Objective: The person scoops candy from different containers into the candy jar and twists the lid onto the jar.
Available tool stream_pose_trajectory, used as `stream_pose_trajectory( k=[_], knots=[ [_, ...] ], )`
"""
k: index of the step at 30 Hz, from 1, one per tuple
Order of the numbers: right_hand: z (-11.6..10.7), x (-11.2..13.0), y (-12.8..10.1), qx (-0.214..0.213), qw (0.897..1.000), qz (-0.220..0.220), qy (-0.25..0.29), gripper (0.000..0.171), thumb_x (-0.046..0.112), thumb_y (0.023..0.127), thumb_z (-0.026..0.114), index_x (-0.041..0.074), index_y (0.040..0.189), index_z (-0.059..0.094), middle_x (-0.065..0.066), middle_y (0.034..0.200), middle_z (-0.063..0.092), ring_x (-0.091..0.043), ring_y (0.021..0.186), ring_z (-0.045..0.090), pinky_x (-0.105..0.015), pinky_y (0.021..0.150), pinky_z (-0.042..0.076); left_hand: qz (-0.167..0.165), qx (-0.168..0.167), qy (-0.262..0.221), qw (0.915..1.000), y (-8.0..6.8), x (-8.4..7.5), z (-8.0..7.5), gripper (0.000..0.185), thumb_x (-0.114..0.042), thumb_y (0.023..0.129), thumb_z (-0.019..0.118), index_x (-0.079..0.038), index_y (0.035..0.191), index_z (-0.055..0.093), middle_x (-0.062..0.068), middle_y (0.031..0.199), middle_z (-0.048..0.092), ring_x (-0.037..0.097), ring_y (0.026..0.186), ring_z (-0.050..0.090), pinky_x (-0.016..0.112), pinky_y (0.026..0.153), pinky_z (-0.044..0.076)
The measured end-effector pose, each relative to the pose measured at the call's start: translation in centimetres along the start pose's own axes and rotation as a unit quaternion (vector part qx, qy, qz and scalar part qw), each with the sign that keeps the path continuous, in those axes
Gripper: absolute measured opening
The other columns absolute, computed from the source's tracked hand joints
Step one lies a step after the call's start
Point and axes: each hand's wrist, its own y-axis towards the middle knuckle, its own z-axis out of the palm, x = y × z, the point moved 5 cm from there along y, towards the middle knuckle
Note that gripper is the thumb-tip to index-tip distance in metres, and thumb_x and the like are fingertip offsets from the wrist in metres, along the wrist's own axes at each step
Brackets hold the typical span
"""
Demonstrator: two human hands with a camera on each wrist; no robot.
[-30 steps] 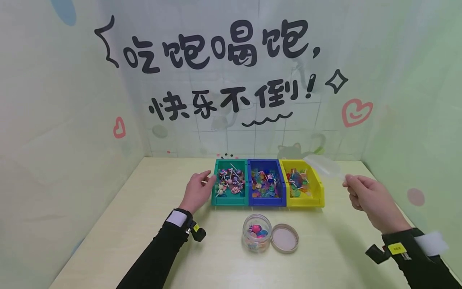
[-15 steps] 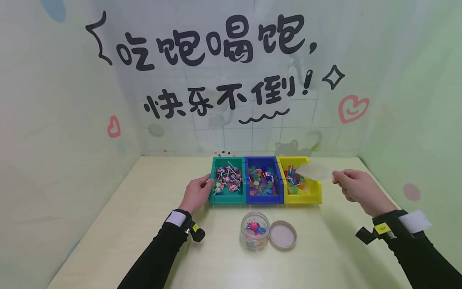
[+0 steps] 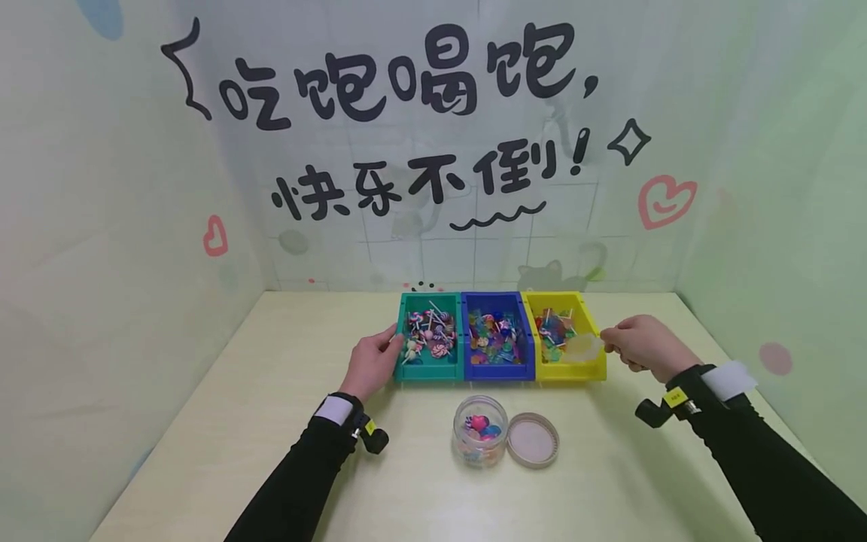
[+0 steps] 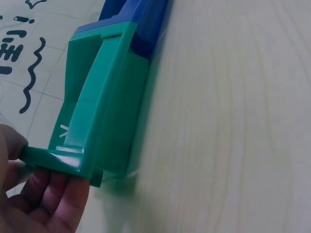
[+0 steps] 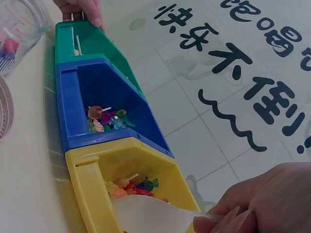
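My left hand (image 3: pixel 371 366) grips the left wall of a green bin (image 3: pixel 430 373), thumb over the rim and fingers against the outside, as the left wrist view shows. A blue bin (image 3: pixel 499 373) and a yellow bin (image 3: pixel 576 373) adjoin it in a row. Over on the right, my right hand (image 3: pixel 646 348) pinches the handle of a translucent scoop (image 5: pixel 153 213). The scoop's blade dips into the yellow bin, beside colourful candy-shaped pieces (image 3: pixel 554 331). Lollipop-shaped pieces (image 3: pixel 430 331) lie in the green bin, and mixed candy-shaped pieces (image 3: pixel 494 339) in the blue one.
In front of the bins stands a clear jar (image 3: pixel 480 430), its mouth uncovered, with some colourful pieces inside. A round lid (image 3: pixel 533 441) lies flat against its right side. Printed curtains (image 3: pixel 433 256) enclose the wooden table (image 3: pixel 325 467) at the back and sides.
My right hand has moved left, bringing the scoop from above the yellow bin's right side down into it. The left hand has closed onto the green bin's wall.
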Motion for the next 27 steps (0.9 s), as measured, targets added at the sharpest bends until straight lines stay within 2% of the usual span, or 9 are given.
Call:
stream_pose_trajectory(
  k=[5,8,10,12,16,18,20,23,27],
  knots=[
    [1.2,-1.7,0.3,-0.003,0.998,0.022,0.055,0.038,0.025,0.115,0.053,-0.009,0.111,0.069,0.002,0.073,0.052,-0.015,0.068,0.05,-0.027,0.061,0.041,-0.004,0.009,-0.009,0.9999,0.3,0.0,-0.1,0.052,-0.034,0.116,0.055,-0.013,0.164,0.05,0.016,0.165,0.056,0.034,0.141,0.06,0.033,0.077,0.047],
    [2.8,-2.7,0.4,-0.018,0.995,0.038,0.089,0.039,0.025,0.116,0.052,-0.011,0.115,0.068,0.0,0.076,0.055,-0.016,0.07,0.052,-0.027,0.062,0.044,-0.004,0.016,-0.011,0.9998,0.4,-0.1,-0.1,0.053,-0.036,0.117,0.054,-0.015,0.164,0.049,0.013,0.168,0.051,0.036,0.155,0.052,0.039,0.1,0.057],
    [4.1,-3.2,0.6,-0.032,0.993,0.048,0.105,0.039,0.024,0.117,0.05,-0.011,0.118,0.066,-0.002,0.079,0.057,-0.017,0.072,0.054,-0.028,0.063,0.047,-0.002,0.02,-0.013,0.9997,0.5,-0.2,-0.1,0.053,-0.036,0.117,0.054,-0.015,0.165,0.049,0.013,0.169,0.05,0.036,0.157,0.049,0.044,0.105,0.056],
    [5.2,-3.4,1.0,-0.051,0.992,0.052,0.106,0.04,0.026,0.117,0.05,-0.011,0.117,0.067,-0.003,0.081,0.06,-0.019,0.073,0.056,-0.03,0.064,0.05,-0.001,0.022,-0.015,0.9996,0.5,-0.2,-0.2,0.052,-0.036,0.117,0.054,-0.016,0.164,0.049,0.012,0.169,0.05,0.035,0.156,0.051,0.041,0.102,0.057],
    [6.9,-3.0,2.0,-0.097,0.993,0.039,0.056,0.044,0.032,0.117,0.051,-0.006,0.11,0.071,-0.006,0.081,0.065,-0.02,0.07,0.059,-0.031,0.062,0.054,-0.009,0.025,-0.025,0.9993,0.4,-0.1,-0.2,0.05,-0.035,0.116,0.056,-0.017,0.163,0.051,0.011,0.167,0.052,0.032,0.14,0.06,0.03,0.075,0.047],
    [7.5,-2.3,2.6,-0.113,0.993,0.033,0.028,0.045,0.033,0.117,0.051,-0.005,0.109,0.072,-0.008,0.081,0.067,-0.021,0.069,0.061,-0.032,0.061,0.054,-0.013,0.027,-0.029,0.9991,0.3,0.0,-0.2,0.049,-0.034,0.116,0.056,-0.017,0.162,0.051,0.011,0.167,0.052,0.032,0.14,0.06,0.029,0.075,0.046],
    [7.7,-1.7,3.1,-0.122,0.992,0.033,0.015,0.045,0.034,0.117,0.051,-0.005,0.109,0.073,-0.009,0.082,0.068,-0.021,0.069,0.062,-0.031,0.061,0.054,-0.015,0.028,-0.027,0.9991,0.2,0.0,-0.2,0.05,-0.035,0.116,0.056,-0.017,0.162,0.05,0.011,0.167,0.052,0.031,0.148,0.057,0.03,0.083,0.049],
    [7.9,-1.1,3.7,-0.121,0.991,0.038,0.047,0.045,0.032,0.118,0.049,-0.006,0.111,0.072,-0.008,0.085,0.069,-0.019,0.071,0.064,-0.029,0.062,0.054,-0.018,0.028,-0.024,0.9992,0.1,0.1,-0.1,0.051,-0.036,0.116,0.055,-0.017,0.163,0.05,0.011,0.168,0.05,0.03,0.153,0.054,0.032,0.088,0.048],
    [7.9,-1.3,3.7,-0.116,0.984,0.055,0.121,0.046,0.031,0.119,0.046,-0.009,0.116,0.069,-0.004,0.085,0.066,-0.014,0.073,0.063,-0.025,0.063,0.054,-0.026,0.027,-0.033,0.9987,0.2,0.2,0.0,0.051,-0.035,0.116,0.056,-0.017,0.163,0.049,0.011,0.169,0.05,0.028,0.13,0.061,0.027,0.07,0.044]
  ],
)
